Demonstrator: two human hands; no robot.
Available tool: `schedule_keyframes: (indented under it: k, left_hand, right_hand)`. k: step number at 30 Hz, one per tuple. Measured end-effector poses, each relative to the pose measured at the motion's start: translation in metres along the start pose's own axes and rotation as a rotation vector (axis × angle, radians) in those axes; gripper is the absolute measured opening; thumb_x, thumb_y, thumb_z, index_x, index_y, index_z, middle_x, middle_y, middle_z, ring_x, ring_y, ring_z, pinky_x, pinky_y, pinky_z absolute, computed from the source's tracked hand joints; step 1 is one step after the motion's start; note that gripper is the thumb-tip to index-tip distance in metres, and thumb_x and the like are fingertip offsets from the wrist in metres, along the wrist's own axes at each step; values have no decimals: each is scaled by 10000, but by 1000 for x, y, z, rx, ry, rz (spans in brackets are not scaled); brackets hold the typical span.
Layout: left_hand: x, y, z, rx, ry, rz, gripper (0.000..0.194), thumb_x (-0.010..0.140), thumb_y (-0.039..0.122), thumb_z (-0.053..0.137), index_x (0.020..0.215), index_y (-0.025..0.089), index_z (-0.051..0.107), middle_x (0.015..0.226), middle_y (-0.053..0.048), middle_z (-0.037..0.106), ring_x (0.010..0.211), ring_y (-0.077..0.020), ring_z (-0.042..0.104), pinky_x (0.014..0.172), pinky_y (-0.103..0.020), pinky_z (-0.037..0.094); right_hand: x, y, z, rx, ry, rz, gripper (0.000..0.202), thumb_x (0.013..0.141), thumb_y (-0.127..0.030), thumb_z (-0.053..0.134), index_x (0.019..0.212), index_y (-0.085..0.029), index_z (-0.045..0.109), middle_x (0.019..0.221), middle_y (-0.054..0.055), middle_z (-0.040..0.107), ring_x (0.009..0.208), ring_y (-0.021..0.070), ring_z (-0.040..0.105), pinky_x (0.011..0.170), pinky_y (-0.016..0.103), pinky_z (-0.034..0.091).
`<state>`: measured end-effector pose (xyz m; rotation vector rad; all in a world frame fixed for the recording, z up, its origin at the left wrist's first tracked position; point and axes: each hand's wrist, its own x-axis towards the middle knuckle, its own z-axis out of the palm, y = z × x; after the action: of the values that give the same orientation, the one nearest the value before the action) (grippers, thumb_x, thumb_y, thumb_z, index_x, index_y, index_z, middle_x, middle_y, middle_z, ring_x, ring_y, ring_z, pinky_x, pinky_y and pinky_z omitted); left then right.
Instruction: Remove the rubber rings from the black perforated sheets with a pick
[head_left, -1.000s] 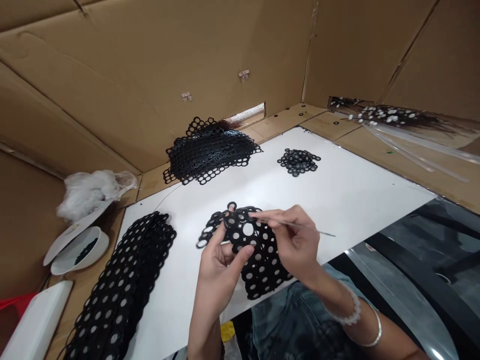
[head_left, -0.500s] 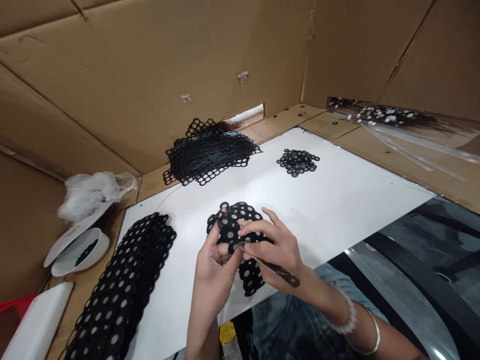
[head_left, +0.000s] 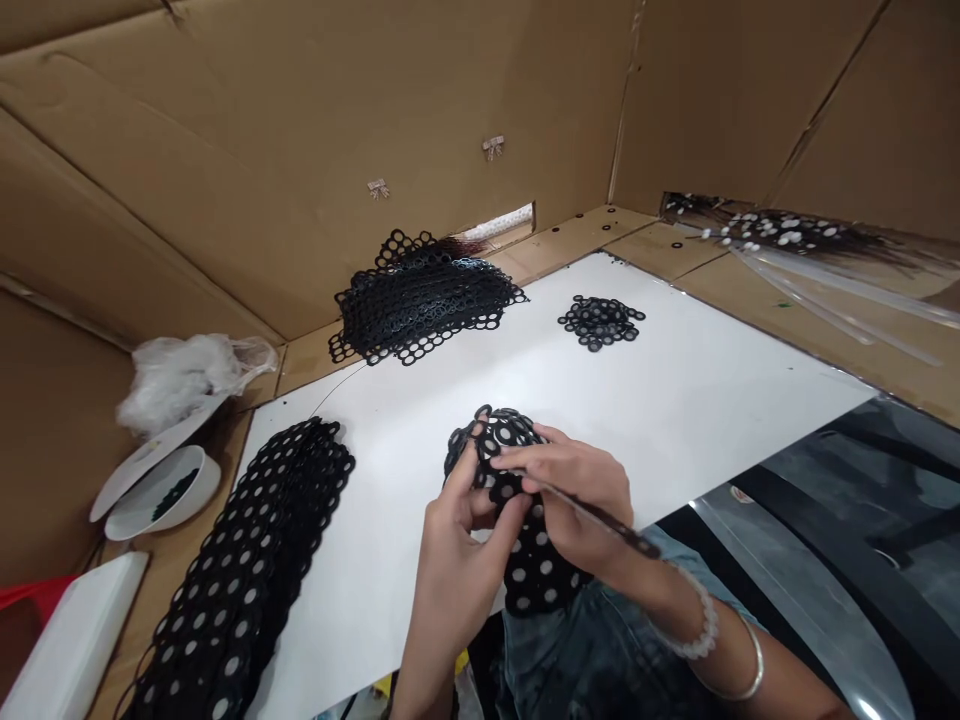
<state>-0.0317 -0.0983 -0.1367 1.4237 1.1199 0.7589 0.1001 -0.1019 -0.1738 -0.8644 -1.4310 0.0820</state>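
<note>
A piece of black mesh made of linked rings [head_left: 538,572], with pale round centres, hangs between my hands and down over the front edge of the white board. My left hand [head_left: 466,540] pinches its upper part between thumb and fingers. Slim dark metal tweezers [head_left: 592,512] rest in my right hand [head_left: 589,490], their tips against the mesh beside my left thumb. The exact contact at the tips is too small to make out. A bracelet of pale beads and a bangle are on my right wrist.
A long stack of black ring mesh [head_left: 247,570] lies on the left of the white board [head_left: 675,400]. Another mesh pile [head_left: 427,305] is at the back, with a small heap of rings [head_left: 600,322] to its right. A white bowl [head_left: 191,505] stands far left. Cardboard walls [head_left: 337,120] enclose the board.
Both hands have shifted to the right with the mesh and tweezers. More of the mesh's hanging lower part shows now. My right fingers have drawn closer together.
</note>
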Motion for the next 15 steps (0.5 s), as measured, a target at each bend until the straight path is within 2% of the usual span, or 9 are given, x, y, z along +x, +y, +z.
schedule_keyframes:
  k: [3,5,7,9,13,15]
  left_hand:
    - [0,1,1,6,-2,-23,688,822,275,645,1439,173,360,571,63,551,564,-106,508,600,-206,450]
    - [1,2,0,-11,10,-15,571,804,263,666,1343,169,500,579,47,586,587,-114,541,606,-205,452]
    - [3,2,-3,-55,-13,7,375,796,252,677,1159,167,642,683,-2,675,690,-144,612,662,-217,476]
    - [6,2,-5,-112,-59,16,239,802,243,675,1029,170,689,802,-36,728,773,-167,649,700,-226,491]
    - [11,-1,-7,-285,-31,19,297,816,227,676,1108,184,649,832,-33,755,773,-153,682,748,-226,507]
    - [12,-2,-7,-358,5,34,322,816,224,682,1132,187,630,854,-35,760,782,-147,690,787,-233,512]
  right_hand:
    - [6,-1,-6,160,151,108,284,839,-3,468,889,-252,594,858,-17,748,817,160,730,861,382,590]
    - [10,0,-7,214,201,140,280,839,1,491,892,-250,603,850,-17,738,844,167,727,840,369,599]
    - [14,1,-8,247,175,162,260,845,-4,499,888,-237,606,879,-2,734,885,177,721,838,367,597]
    - [17,-1,-8,275,125,175,243,851,-9,498,894,-228,597,943,18,732,941,188,706,878,393,575]
    - [18,-9,-9,262,38,108,214,827,-21,538,896,-220,577,1102,67,686,1034,205,664,871,408,562]
    - [15,-13,-8,193,8,43,199,815,-23,541,865,-213,575,1079,81,679,994,197,672,828,386,571]
